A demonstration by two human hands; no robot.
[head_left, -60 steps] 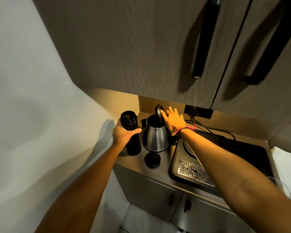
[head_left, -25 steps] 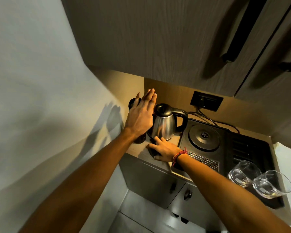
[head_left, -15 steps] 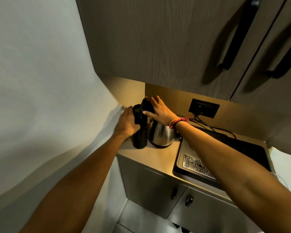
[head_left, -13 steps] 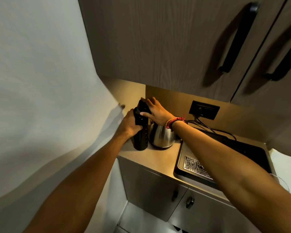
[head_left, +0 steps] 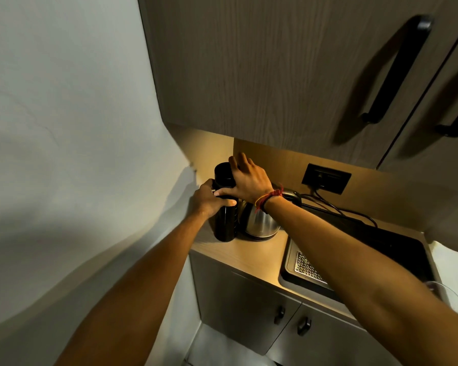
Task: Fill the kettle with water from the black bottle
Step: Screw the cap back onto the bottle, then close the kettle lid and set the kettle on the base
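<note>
The black bottle (head_left: 224, 223) stands upright on the wooden counter (head_left: 251, 256) near the left wall. My left hand (head_left: 205, 198) wraps around its upper body. My right hand (head_left: 246, 179) grips the black cap (head_left: 223, 171) on top of the bottle from the right. The steel kettle (head_left: 261, 223) sits just right of the bottle, touching or nearly touching it; its lid and handle are mostly hidden behind my right wrist.
A black tray (head_left: 381, 249) with a perforated metal drain plate (head_left: 308, 268) lies right of the kettle. A wall socket (head_left: 325, 178) with cables sits behind. Overhead cabinets (head_left: 275, 75) hang low above the counter. A glass rim (head_left: 444, 294) shows at the right edge.
The cap went from the counter onto the bottle. My right hand moved from the counter up to the bottle top; my left hand stayed on the bottle's body.
</note>
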